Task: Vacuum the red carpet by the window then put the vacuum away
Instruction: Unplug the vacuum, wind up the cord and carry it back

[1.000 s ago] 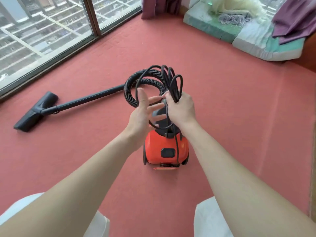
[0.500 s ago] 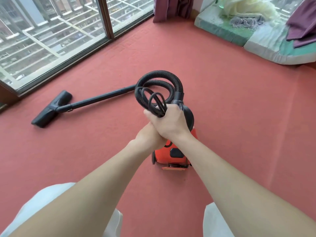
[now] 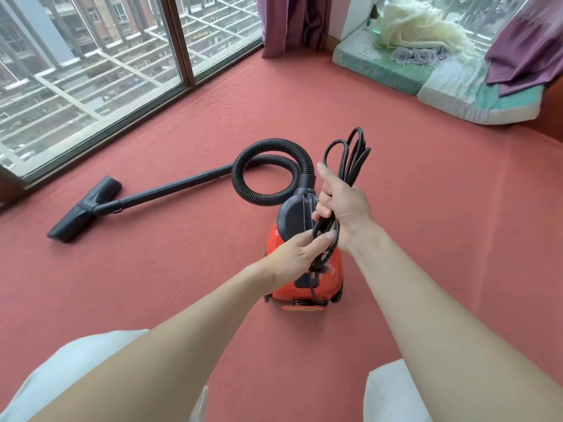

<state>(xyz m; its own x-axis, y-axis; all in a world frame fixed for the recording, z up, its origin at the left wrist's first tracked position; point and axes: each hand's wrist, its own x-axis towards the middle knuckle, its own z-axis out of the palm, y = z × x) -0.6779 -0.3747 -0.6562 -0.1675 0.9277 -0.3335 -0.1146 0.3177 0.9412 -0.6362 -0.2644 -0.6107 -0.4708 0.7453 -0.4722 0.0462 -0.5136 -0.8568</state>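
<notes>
A small red canister vacuum (image 3: 278, 239) with a black top stands on the red carpet (image 3: 426, 208) just in front of me. Its ribbed black hose (image 3: 268, 147) loops up and joins a black wand (image 3: 170, 188) that lies flat, ending in the floor nozzle (image 3: 83, 213) near the window (image 3: 91, 71). My right hand (image 3: 342, 205) grips a bundle of coiled black power cord (image 3: 350, 156) above the vacuum. My left hand (image 3: 300, 257) holds the lower loops of the same cord, where it runs down to the vacuum's back.
Purple curtains (image 3: 292, 22) hang in the far corner. A low padded ledge (image 3: 384, 65) with a cream cloth (image 3: 423, 25), a grey cloth and purple fabric runs along the right wall. My white-clad knees (image 3: 76, 370) are at the bottom edge.
Both hands kept handling the coiled cord; the bundle dropped low over the vacuum, then rose again, and now stands upright in my right hand. My view has tilted up slightly.
</notes>
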